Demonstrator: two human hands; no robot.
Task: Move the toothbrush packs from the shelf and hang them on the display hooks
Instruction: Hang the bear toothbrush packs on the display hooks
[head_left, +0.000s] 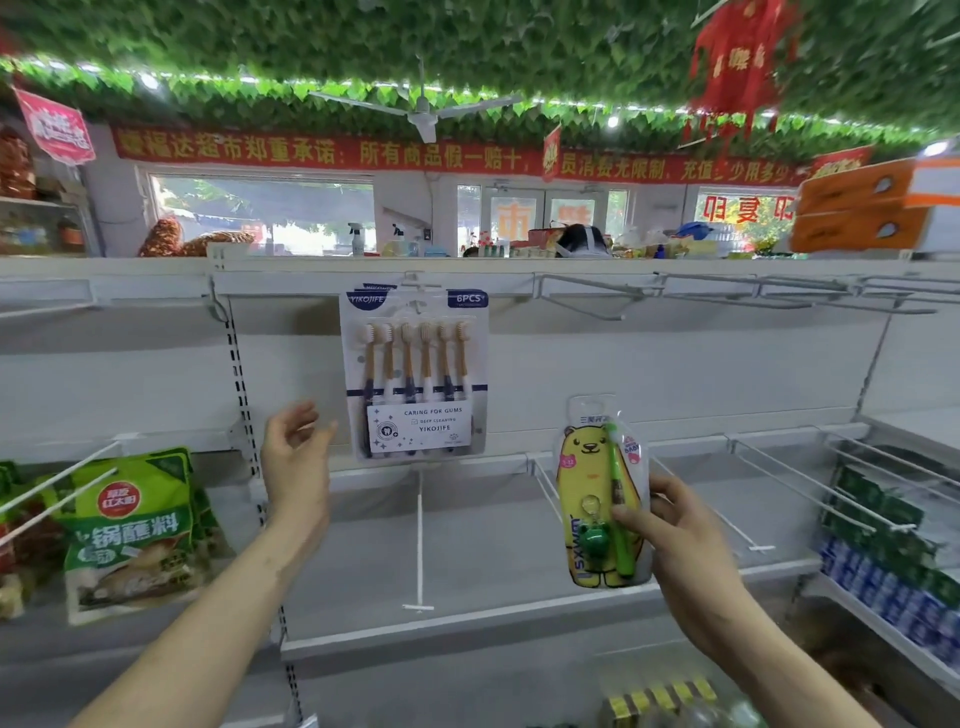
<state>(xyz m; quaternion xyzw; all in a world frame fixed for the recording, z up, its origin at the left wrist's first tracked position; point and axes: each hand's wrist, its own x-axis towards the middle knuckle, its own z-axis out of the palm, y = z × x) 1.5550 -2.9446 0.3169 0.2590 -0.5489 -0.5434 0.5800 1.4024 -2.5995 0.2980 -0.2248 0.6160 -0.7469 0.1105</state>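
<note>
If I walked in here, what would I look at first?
Probably the bright yellow bear-printed toothbrush pack gripped by the right hand, low and right of centre. Next, the white card pack of six orange-handled toothbrushes hanging from a hook in the middle, with the left hand open beside it.

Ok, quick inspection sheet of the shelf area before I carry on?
Surface: white metal shelf, white hook jutting above it.
Job's things: six-brush pack hangs on top hook; yellow bear pack held, not yet hung.
Clutter: green sauce pouches on left hooks.
Hands: left hand open beside six-brush pack; right hand fingers grip yellow bear pack.
Cables: nothing seen.
Surroundings: ceiling fan, red banner, leafy ceiling.
</note>
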